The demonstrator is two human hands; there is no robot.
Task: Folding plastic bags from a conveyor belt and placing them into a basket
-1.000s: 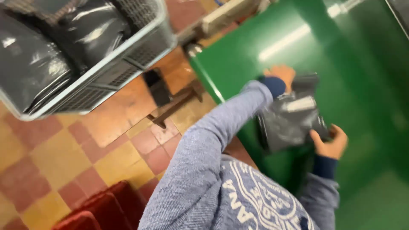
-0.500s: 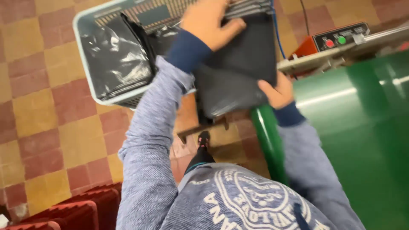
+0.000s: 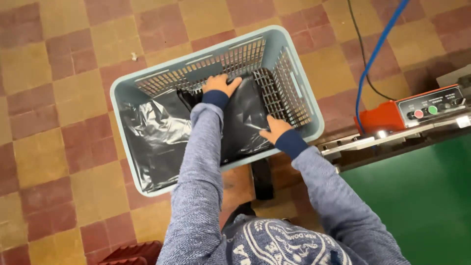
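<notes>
A pale blue slotted plastic basket (image 3: 294, 83) stands on the tiled floor. Inside it lie black plastic bags: one (image 3: 152, 137) on the left side, another (image 3: 245, 118) on the right under my hands. My left hand (image 3: 221, 84) presses on the far edge of the right bag, fingers spread against the basket's back wall. My right hand (image 3: 274, 128) lies flat on that bag's near right corner, beside the basket's side wall. Both arms wear blue-grey knitted sleeves with dark cuffs.
A green table (image 3: 422, 196) fills the lower right. An orange machine (image 3: 417, 112) with round red and green buttons sits at its edge. A blue hose (image 3: 378, 49) and a black cable (image 3: 355, 39) run over the floor. Red crate (image 3: 132, 252) at bottom.
I have turned from the green table to the basket. The black bag went from held in the air down into the basket's right side, and both hands now press on it.
</notes>
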